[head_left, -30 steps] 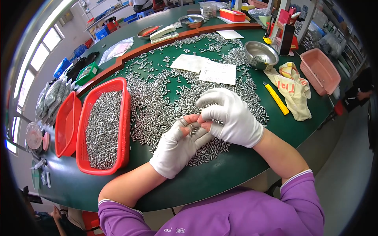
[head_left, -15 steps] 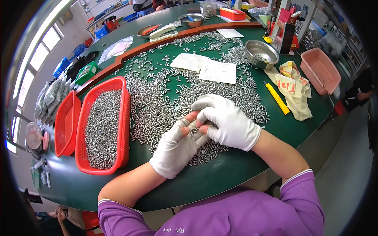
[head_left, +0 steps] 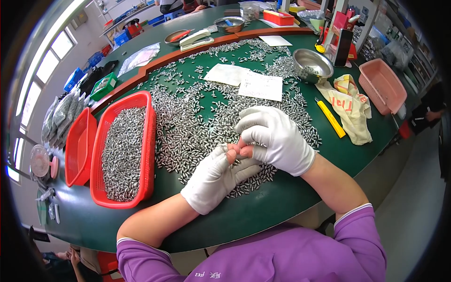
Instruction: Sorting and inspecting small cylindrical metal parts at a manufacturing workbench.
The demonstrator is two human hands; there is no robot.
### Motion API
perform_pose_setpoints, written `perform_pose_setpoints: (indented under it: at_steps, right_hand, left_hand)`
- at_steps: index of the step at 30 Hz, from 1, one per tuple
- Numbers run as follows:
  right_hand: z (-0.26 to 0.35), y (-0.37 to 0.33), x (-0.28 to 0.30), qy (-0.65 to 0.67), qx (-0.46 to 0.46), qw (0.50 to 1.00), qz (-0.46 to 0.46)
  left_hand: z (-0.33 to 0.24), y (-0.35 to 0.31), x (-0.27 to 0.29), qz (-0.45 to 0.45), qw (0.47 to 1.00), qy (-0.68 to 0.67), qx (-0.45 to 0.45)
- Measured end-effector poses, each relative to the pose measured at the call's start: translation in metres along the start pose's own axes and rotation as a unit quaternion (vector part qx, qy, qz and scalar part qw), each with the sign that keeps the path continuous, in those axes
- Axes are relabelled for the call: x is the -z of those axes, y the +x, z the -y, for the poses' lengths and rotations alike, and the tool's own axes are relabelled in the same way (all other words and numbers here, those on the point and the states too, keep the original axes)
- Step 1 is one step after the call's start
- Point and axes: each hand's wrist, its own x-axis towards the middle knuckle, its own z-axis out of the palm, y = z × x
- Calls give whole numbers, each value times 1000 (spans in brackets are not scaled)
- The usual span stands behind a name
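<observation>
On the green table (head_left: 211, 230), right of the red basket (head_left: 150, 155): a broad spread of small silvery pieces (head_left: 183, 117), thickest around the hands, thinning toward the brown wooden rail (head_left: 188, 52). More of the same fill the basket.

Writing: fine handwritten lines on the nearer white slip (head_left: 260, 87), too small to read; it overlaps a second slip (head_left: 223, 74) on the pieces. Large red lettering on the cream cloth (head_left: 352, 120), broken by folds. Pale characters on the chest of the purple shirt (head_left: 282, 258).

Pieces: elongated, mostly lying flat, long axes at every angle, no common heading. Basket's long side runs away from the wearer.

Hands: both in white gloves, some fingertips bare, meeting over the near part of the spread. Left hand (head_left: 211, 178) half open, palm turned partly up, fingers loosely extended, thumb raised. Right hand (head_left: 279, 138) arched above it, fingers curled, bare thumb and fingertip brought to the left fingertips. Whether a piece is gripped there, cannot tell; fingers hide the spot.

Farther right: yellow knife (head_left: 331, 120) just beside the cloth, metal bowl (head_left: 312, 58) behind.
</observation>
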Motion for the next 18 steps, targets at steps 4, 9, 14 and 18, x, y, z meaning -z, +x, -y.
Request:
perform_pose_setpoints:
  at_steps: [4, 9, 14, 18]
  right_hand:
    - [0, -4, -5, 55, -27, 998, 4]
    - [6, -5, -1, 73, -79, 994, 11]
    - [6, -4, 3, 62, -70, 996, 8]
    - [6, -3, 0, 54, -42, 998, -3]
  left_hand:
    - [-2, 0, -6, -18, 999, 36, 11]
    - [-3, 0, -5, -25, 999, 31, 7]
    - [-1, -1, -2, -37, 999, 19, -8]
    - [-2, 0, -7, -35, 999, 19, -9]
